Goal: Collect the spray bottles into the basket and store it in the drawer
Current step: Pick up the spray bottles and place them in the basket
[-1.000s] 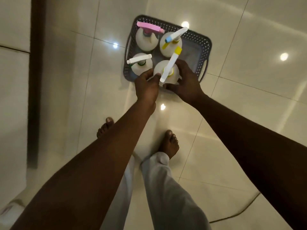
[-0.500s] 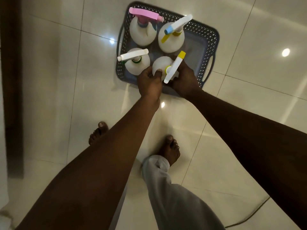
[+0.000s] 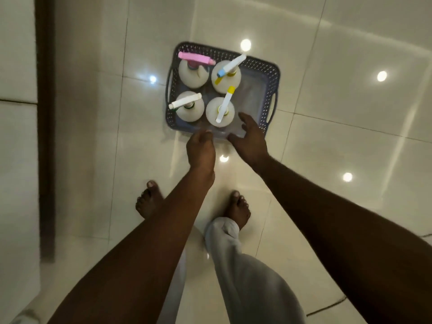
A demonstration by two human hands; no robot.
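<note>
**Head view: last bottle released, basket ready to lift**

**1. Change.** Half a second ago both hands clasped the yellow-tipped bottle (image 3: 219, 112). We now see it standing free in the near row of the basket (image 3: 268, 73), beside the white-nozzle bottle (image 3: 187, 109). The pink-nozzle bottle (image 3: 192, 74) and the blue-tipped bottle (image 3: 225, 80) fill the far row. The left hand (image 3: 201, 148) is at the near rim, fingers loosely curled and gripping nothing we can see. We cannot tell whether it touches the rim. The right hand (image 3: 250, 140) hovers over the near-right corner, fingers spread and empty.

**2. Meaning.** We judge collection complete: four bottles stand upright and none lies on the floor (image 3: 339, 118). The remaining step is to carry the basket to the drawer, which is not in view.

**3. Edges and room.**
- The basket rests on glossy tile, with open floor to its right and far side.
- Both side handles are unobstructed, including the right handle (image 3: 273, 106).
- The right part of the basket holds no bottle, so we expect the load to pull left when lifted.
- A dark frame (image 3: 44, 113) stands well apart on the left.
- Both feet are planted near, behind the hands.
- A cable (image 3: 327, 308) crosses the near-right floor, so we should step clear of it.
</note>
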